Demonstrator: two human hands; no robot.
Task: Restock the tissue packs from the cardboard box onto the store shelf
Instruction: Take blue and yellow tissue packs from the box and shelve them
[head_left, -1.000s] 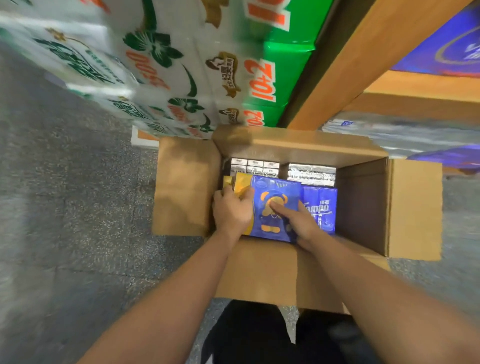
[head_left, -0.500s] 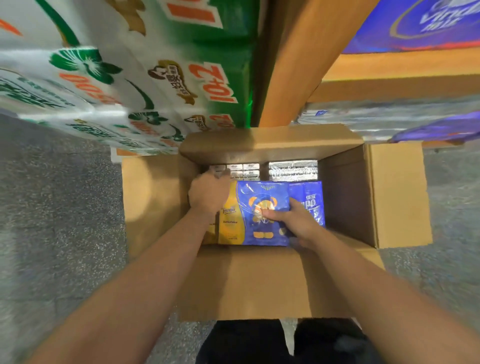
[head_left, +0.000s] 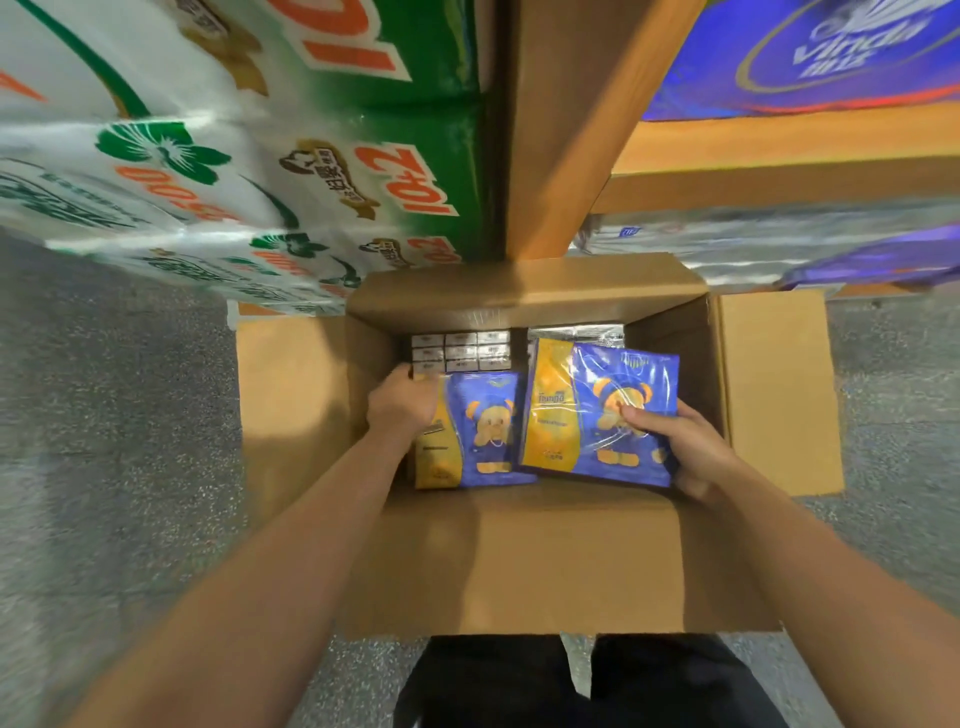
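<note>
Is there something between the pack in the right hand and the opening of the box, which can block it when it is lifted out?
Nothing visible does. The right hand holds the tissue pack above the others, and the cardboard box flaps are folded open.

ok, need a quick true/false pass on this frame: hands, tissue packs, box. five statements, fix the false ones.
1. The right hand holds a blue and yellow tissue pack. True.
2. The left hand is out over the floor, outside the cardboard box. False: it is inside the box, at the top left corner of a second tissue pack.
3. The box flaps are closed. False: they are folded open.
4. Small silver packs sit at the far end of the box. True.
5. The pack in the right hand is already on the shelf. False: it is over the box.
</note>
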